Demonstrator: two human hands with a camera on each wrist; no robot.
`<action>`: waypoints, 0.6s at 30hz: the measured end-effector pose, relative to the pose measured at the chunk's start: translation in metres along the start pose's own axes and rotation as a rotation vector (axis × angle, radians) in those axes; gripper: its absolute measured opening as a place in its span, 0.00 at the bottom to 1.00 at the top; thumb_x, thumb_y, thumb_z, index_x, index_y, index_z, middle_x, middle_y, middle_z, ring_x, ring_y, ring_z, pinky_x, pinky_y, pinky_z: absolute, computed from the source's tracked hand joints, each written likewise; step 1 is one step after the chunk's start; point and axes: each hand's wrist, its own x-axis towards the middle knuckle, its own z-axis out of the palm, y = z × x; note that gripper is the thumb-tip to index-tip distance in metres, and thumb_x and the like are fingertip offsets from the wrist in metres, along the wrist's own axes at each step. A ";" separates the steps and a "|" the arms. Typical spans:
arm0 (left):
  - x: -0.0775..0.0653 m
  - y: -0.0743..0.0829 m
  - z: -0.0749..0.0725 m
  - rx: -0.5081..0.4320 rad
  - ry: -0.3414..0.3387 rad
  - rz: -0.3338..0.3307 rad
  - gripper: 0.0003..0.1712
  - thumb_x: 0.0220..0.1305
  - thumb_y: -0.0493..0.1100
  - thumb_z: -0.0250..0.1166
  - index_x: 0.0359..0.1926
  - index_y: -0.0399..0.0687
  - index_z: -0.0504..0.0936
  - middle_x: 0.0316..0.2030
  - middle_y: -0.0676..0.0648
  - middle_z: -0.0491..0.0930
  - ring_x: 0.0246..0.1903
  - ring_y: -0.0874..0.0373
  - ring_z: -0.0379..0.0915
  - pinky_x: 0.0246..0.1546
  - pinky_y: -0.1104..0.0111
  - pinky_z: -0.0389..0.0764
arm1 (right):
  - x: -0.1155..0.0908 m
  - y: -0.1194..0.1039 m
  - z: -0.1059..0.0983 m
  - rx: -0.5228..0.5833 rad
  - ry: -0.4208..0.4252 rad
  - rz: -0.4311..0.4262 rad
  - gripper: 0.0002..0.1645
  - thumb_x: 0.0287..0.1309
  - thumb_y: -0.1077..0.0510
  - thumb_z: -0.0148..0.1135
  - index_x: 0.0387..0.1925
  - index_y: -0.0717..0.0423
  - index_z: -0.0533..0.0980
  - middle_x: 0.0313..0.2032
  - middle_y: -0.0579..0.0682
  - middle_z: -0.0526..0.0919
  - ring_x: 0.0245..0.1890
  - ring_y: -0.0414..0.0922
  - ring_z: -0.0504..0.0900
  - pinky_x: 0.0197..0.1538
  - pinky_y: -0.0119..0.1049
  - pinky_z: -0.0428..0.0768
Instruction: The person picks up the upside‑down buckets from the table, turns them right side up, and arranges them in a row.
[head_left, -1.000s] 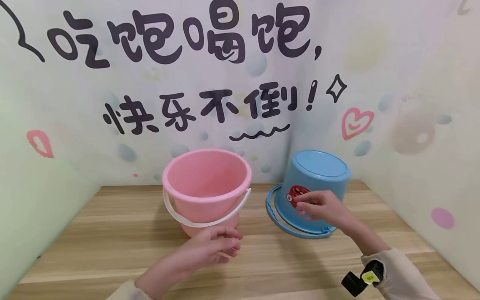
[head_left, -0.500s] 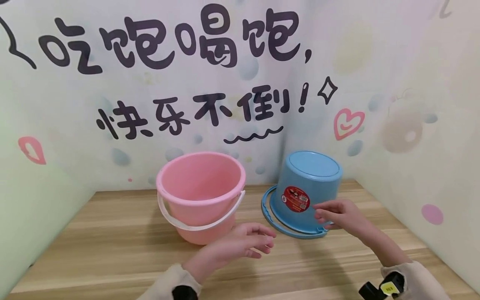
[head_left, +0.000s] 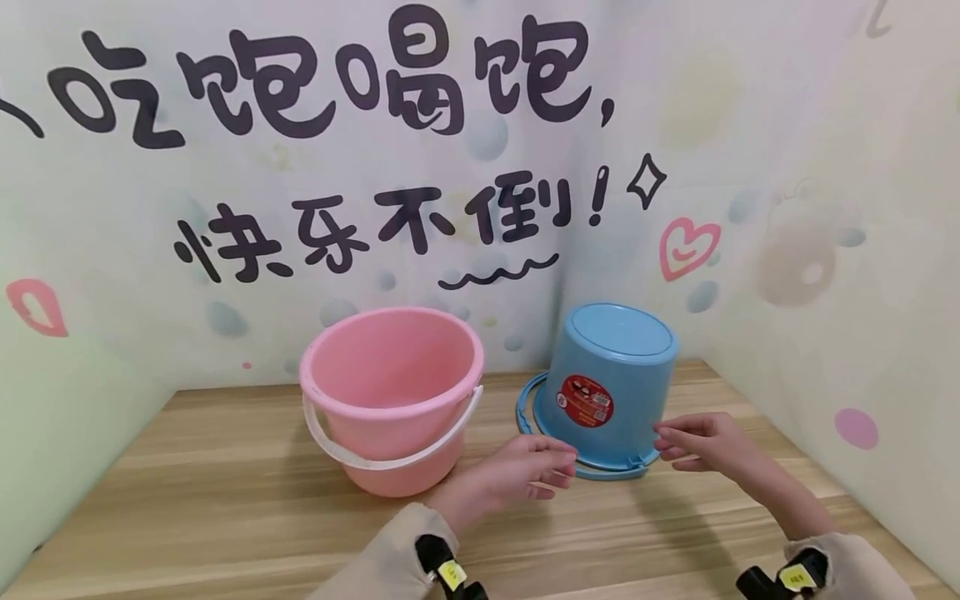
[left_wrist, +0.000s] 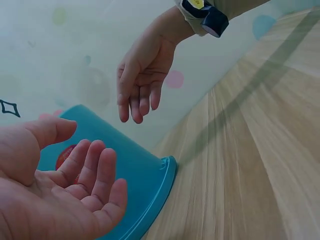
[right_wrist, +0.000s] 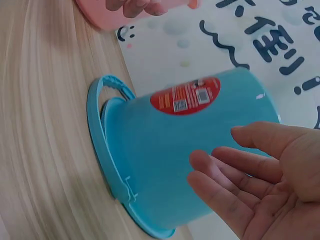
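A blue bucket [head_left: 637, 383] stands upside down at the back right, with a red label [head_left: 585, 401] on its side. Its blue handle [right_wrist: 102, 135] lies on the table around the rim. Beside the bucket's right side is my right hand [head_left: 705, 442], fingers loosely bent and holding nothing. My left hand [head_left: 525, 471] hovers in front of the bucket's lower left, relaxed, palm turned toward it; its fingertips overlap the handle in the head view. Left of the blue one, a pink bucket [head_left: 397, 454] sits upright, its white handle [head_left: 405, 459] hanging down in front.
The wooden table [head_left: 225, 517] runs back to a printed wall curtain [head_left: 262, 333] with black writing. Pale side walls [head_left: 862, 350] border it on the left and right. Devices [head_left: 795, 575] are strapped to both wrists.
My left hand has moved right, from before the pink bucket to before the blue one. My right hand has drawn back from the label to the blue bucket's right side.
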 end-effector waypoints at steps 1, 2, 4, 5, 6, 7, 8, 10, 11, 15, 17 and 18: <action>0.004 0.000 0.000 -0.001 0.005 -0.007 0.19 0.65 0.44 0.56 0.52 0.37 0.73 0.38 0.46 0.78 0.37 0.57 0.75 0.47 0.58 0.74 | 0.001 0.002 -0.001 0.005 0.004 0.013 0.31 0.61 0.52 0.56 0.51 0.78 0.67 0.38 0.62 0.81 0.37 0.51 0.81 0.38 0.40 0.80; 0.007 -0.001 0.000 0.004 0.014 -0.011 0.18 0.65 0.44 0.57 0.52 0.37 0.74 0.38 0.46 0.78 0.37 0.57 0.75 0.47 0.59 0.74 | 0.001 0.004 -0.003 0.007 0.008 0.023 0.31 0.61 0.52 0.56 0.51 0.79 0.67 0.38 0.62 0.81 0.37 0.51 0.81 0.38 0.40 0.80; 0.013 -0.003 0.000 0.009 0.031 -0.017 0.18 0.64 0.44 0.57 0.51 0.38 0.74 0.38 0.46 0.78 0.38 0.57 0.75 0.47 0.59 0.74 | 0.003 0.010 -0.006 0.016 0.012 0.038 0.31 0.62 0.53 0.56 0.51 0.80 0.67 0.37 0.61 0.81 0.36 0.50 0.81 0.38 0.40 0.80; 0.016 -0.004 0.000 0.009 0.041 -0.019 0.18 0.64 0.44 0.58 0.51 0.38 0.74 0.39 0.46 0.78 0.38 0.56 0.75 0.47 0.59 0.74 | 0.004 0.012 -0.007 0.019 0.013 0.044 0.31 0.62 0.53 0.55 0.51 0.80 0.66 0.37 0.62 0.81 0.35 0.50 0.82 0.38 0.40 0.80; 0.019 -0.004 0.000 0.007 0.051 -0.019 0.18 0.64 0.44 0.58 0.51 0.38 0.74 0.40 0.45 0.78 0.39 0.55 0.75 0.47 0.58 0.74 | 0.005 0.015 -0.008 0.018 0.013 0.049 0.31 0.62 0.53 0.55 0.52 0.80 0.66 0.37 0.62 0.81 0.35 0.49 0.82 0.38 0.40 0.80; 0.022 -0.005 0.000 0.005 0.064 -0.018 0.17 0.64 0.43 0.58 0.50 0.38 0.75 0.40 0.43 0.78 0.40 0.54 0.75 0.47 0.58 0.74 | 0.006 0.017 -0.009 0.016 0.015 0.056 0.31 0.62 0.53 0.55 0.52 0.81 0.66 0.38 0.62 0.81 0.35 0.49 0.82 0.38 0.40 0.80; 0.025 -0.006 -0.001 0.007 0.079 -0.015 0.17 0.64 0.43 0.59 0.50 0.38 0.75 0.41 0.42 0.78 0.40 0.53 0.76 0.47 0.58 0.74 | 0.008 0.020 -0.010 0.012 0.015 0.062 0.31 0.62 0.53 0.55 0.52 0.81 0.65 0.38 0.62 0.81 0.35 0.49 0.82 0.38 0.40 0.80; 0.030 -0.007 -0.003 0.003 0.102 -0.012 0.17 0.63 0.42 0.59 0.50 0.37 0.75 0.41 0.42 0.78 0.41 0.52 0.76 0.47 0.58 0.74 | 0.011 0.024 -0.012 0.003 0.012 0.069 0.31 0.62 0.54 0.55 0.52 0.81 0.65 0.38 0.62 0.81 0.36 0.50 0.81 0.38 0.40 0.80; 0.033 -0.007 -0.004 0.009 0.113 -0.009 0.17 0.63 0.42 0.59 0.50 0.37 0.75 0.41 0.42 0.78 0.41 0.52 0.76 0.46 0.58 0.74 | 0.013 0.027 -0.014 -0.005 0.012 0.073 0.31 0.62 0.54 0.55 0.52 0.81 0.65 0.38 0.62 0.81 0.36 0.49 0.81 0.38 0.40 0.80; 0.044 -0.011 -0.009 0.052 0.143 0.018 0.16 0.62 0.40 0.59 0.49 0.36 0.75 0.38 0.44 0.78 0.41 0.50 0.75 0.44 0.58 0.75 | 0.022 0.035 -0.020 -0.011 0.021 0.089 0.31 0.62 0.54 0.55 0.52 0.81 0.65 0.37 0.60 0.81 0.36 0.49 0.82 0.38 0.40 0.80; 0.049 -0.012 -0.011 0.090 0.157 0.028 0.16 0.62 0.40 0.60 0.48 0.36 0.75 0.39 0.45 0.78 0.43 0.49 0.75 0.45 0.58 0.75 | 0.025 0.039 -0.024 -0.012 0.030 0.099 0.31 0.62 0.55 0.54 0.52 0.81 0.65 0.37 0.60 0.81 0.36 0.49 0.82 0.38 0.40 0.80; 0.052 -0.012 -0.012 0.117 0.165 0.031 0.16 0.61 0.41 0.61 0.48 0.37 0.75 0.39 0.45 0.77 0.43 0.49 0.74 0.45 0.58 0.75 | 0.027 0.041 -0.027 -0.015 0.032 0.098 0.31 0.63 0.55 0.54 0.52 0.82 0.64 0.37 0.61 0.81 0.36 0.49 0.82 0.38 0.40 0.80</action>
